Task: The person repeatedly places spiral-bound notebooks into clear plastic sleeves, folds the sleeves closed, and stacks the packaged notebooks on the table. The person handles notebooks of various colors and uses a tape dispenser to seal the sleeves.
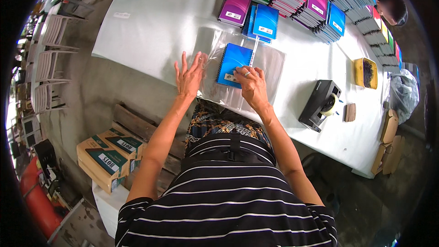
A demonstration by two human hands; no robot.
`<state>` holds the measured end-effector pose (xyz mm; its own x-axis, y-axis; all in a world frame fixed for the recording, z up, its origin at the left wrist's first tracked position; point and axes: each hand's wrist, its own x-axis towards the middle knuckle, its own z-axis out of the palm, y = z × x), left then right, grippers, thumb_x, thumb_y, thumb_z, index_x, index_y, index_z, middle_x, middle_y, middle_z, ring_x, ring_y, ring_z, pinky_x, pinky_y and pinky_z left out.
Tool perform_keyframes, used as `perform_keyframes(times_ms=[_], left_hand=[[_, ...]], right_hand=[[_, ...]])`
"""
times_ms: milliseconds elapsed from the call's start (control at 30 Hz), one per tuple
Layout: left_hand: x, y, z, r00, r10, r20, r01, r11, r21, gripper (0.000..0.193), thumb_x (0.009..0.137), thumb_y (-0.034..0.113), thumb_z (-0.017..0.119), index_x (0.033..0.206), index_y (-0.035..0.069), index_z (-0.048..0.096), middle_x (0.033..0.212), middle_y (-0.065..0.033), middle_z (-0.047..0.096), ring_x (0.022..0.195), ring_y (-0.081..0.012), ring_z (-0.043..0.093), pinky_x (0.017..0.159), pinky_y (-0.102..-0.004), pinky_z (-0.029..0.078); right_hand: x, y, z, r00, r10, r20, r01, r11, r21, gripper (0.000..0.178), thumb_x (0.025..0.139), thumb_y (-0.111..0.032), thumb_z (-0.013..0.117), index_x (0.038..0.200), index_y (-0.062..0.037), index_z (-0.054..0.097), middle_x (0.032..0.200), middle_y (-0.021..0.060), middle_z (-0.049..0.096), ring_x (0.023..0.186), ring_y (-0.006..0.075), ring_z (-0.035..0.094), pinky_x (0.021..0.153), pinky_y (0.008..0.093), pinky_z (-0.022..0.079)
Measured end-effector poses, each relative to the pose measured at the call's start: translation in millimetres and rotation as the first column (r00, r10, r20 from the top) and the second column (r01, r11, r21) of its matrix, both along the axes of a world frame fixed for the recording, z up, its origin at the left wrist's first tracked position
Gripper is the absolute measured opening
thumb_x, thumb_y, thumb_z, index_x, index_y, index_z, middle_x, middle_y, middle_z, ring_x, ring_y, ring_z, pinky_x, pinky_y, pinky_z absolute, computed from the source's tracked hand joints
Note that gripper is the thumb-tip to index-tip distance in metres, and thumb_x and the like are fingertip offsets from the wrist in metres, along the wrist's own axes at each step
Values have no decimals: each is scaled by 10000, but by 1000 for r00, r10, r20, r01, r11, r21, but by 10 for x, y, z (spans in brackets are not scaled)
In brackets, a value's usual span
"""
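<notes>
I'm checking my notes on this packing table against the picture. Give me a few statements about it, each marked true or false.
1. The right hand rests on a blue spiral notebook. True.
2. The left hand holds a pen. False: it lies open and flat on the clear plastic sleeve.
3. A black tape dispenser stands on the person's right. True.
4. The yellow tray sits on the floor. False: it is on the white table.
</notes>
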<state>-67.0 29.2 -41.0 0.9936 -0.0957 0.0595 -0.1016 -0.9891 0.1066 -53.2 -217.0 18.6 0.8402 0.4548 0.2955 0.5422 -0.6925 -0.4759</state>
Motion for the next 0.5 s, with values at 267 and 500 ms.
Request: perform_keyframes(times_ms=[267,500], left_hand=[[-175,-200,480,925,365,-102,-334,658,-675,636,840,-10,641,1412,225,493,1459,-69,478,1119,-307,624,853,-381,547],[-412,-635,1075,955,-46,-294,-59,939,-340,707,799,-29,550,1468,81,351,1107,-237,663,763,-327,697,657,-419,568]], right_hand=[[23,-42,16,999,46,17,-46,999,0,271,772,35,574,1008,-26,691,1086,70,636,1084,244,571,957,430,401],[54,226,-92,970,-32,-240,113,936,334,62,853,-8,599,843,52,612,900,160,602,825,311,606,709,399,492]])
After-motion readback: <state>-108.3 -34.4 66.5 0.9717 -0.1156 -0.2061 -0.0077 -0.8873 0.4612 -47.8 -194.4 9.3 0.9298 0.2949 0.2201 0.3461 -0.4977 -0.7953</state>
